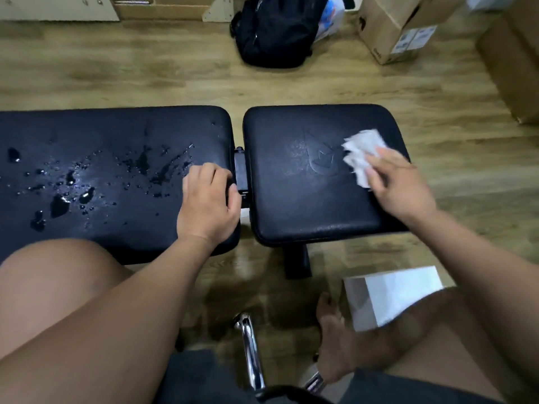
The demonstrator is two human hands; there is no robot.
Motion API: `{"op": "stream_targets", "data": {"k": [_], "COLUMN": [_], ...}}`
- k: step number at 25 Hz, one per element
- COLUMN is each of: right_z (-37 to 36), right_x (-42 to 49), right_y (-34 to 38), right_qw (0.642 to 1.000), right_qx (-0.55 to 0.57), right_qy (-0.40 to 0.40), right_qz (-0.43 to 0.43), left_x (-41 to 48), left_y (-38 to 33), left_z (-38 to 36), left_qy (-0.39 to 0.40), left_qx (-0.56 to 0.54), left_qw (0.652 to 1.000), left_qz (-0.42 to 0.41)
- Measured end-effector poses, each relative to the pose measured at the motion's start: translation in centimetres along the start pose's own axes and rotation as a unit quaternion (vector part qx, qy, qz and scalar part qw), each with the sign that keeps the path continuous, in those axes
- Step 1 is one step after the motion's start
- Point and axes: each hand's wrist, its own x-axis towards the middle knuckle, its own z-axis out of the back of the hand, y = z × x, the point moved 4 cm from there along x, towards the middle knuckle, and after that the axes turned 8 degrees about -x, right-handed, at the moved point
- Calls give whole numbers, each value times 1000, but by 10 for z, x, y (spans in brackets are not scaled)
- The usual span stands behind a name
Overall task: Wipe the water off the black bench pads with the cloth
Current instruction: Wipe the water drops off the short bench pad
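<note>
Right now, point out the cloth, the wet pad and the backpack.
cloth [361, 154], head view, its crumpled white middle
wet pad [102, 129], head view, bare black top beyond the droplets
backpack [274, 33], head view, its black front

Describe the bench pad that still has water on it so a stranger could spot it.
On the wooden floor stand two black cushioned pads end to end. Take the longer left pad, whose inner end the left hand grips. Unlike the shorter right pad under the crumpled white cloth, it is dotted with water puddles.
</note>
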Motion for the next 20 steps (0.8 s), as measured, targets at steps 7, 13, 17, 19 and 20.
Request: {"op": "stream_targets", "data": {"k": [7,13,17,19,20], "right_z": [-3,-23,-26,-23,-21], "right_x": [-15,26,81,95,101], "right_y": [85,210,215,212,202], "right_qw": [998,972,976,974,975], "right_qx": [47,44,-45,-52,-53], "right_qy": [15,46,80,104,120], "right_qz": [35,227,196,195,179], "left_x": [1,1,0,1,1], "left_y": [-1,-2,-2,-2,-1], "left_z": [-1,-2,-2,-2,-2], "left_qy": [-22,-27,-23,-23,-22], "left_qx": [16,25,29,28,27], "left_qw": [1000,999,999,999,999], "left_qz": [-15,-26,-25,-22,-20]}}
